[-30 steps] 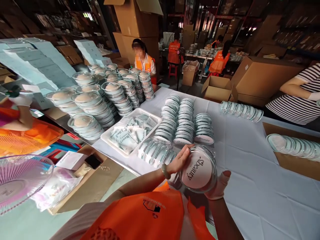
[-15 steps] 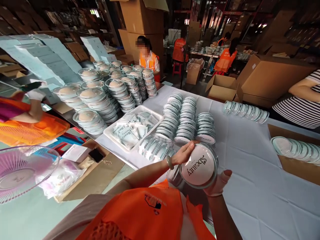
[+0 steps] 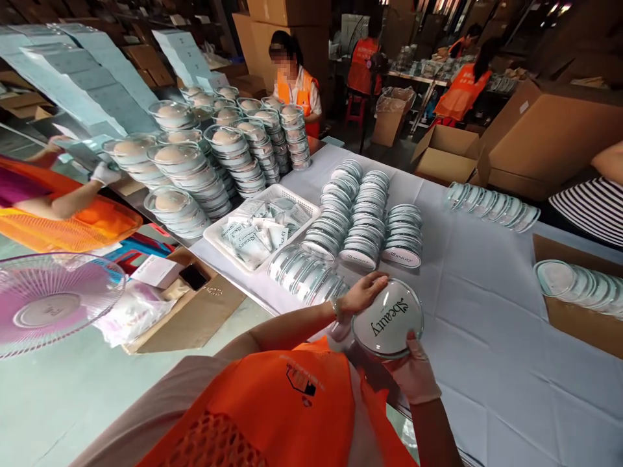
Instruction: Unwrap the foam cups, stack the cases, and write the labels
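Observation:
In front of my orange vest I hold a round clear case [image 3: 387, 319] with a white face printed "beauty", tilted up toward me. My left hand [image 3: 361, 296], bare with a bracelet, has its fingers closed along the upper left edge. A pale glove with bare fingertips covers my right hand [image 3: 415, 373], which grips the lower right side, thumb on the printed face. Just beyond, similar cases stand on edge in rows [image 3: 363, 227], and a shorter row [image 3: 307, 275] lies left of my left hand.
A white plastic basket [image 3: 213, 235] holds sachets [image 3: 249, 243]. Tall stacks of domed cases [image 3: 178, 165] stand at the back left, near a co-worker's gloved hand [image 3: 106, 174]. More cases [image 3: 581, 287] lie on cardboard at right. A clear pinkish round plastic object [image 3: 48, 305] is at left.
My right thumb has come down onto the case's face, and the case has turned slightly. The co-worker at left has moved a hand toward the stacks. The view has shifted a little.

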Demonstrator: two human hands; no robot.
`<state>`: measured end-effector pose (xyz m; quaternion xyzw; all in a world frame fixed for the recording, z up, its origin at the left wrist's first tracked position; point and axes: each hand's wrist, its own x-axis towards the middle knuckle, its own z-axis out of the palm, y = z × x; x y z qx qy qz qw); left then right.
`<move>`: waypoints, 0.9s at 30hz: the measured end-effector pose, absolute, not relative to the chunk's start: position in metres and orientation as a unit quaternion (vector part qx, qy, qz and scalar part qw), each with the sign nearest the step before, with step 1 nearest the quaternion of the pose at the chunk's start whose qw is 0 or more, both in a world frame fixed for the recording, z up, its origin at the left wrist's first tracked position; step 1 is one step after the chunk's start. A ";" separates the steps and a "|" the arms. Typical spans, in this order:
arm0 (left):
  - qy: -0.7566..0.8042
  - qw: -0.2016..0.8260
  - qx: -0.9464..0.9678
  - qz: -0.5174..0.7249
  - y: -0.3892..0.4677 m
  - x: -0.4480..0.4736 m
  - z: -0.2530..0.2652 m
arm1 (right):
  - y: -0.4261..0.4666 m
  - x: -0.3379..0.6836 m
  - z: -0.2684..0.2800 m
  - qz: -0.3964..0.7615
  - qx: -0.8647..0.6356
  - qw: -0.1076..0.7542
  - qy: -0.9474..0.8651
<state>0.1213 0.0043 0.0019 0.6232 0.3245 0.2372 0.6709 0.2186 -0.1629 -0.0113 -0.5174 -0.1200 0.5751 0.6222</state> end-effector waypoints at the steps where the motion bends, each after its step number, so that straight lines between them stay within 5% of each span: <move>1: 0.338 0.671 0.611 0.249 0.000 0.123 -0.002 | -0.164 0.221 -0.010 0.545 -0.548 0.627 -0.104; 6: 0.344 0.697 0.569 0.269 -0.032 0.132 -0.038 | -0.180 0.257 -0.012 0.276 -0.810 0.472 -0.212; 11: 0.298 0.727 0.592 0.176 -0.036 0.145 -0.079 | -0.178 0.333 -0.038 0.157 -0.830 0.397 -0.359; 16: 0.377 0.617 0.663 0.195 0.016 0.169 -0.090 | -0.100 0.399 -0.086 -0.059 -0.747 0.291 -0.594; 20: 0.387 0.531 0.718 0.229 0.071 0.191 -0.082 | -0.026 0.421 -0.120 -0.080 -0.731 0.248 -0.630; 27: 0.377 0.190 0.901 0.097 0.179 0.257 -0.091 | 0.029 0.445 -0.152 -0.121 -0.746 0.195 -0.625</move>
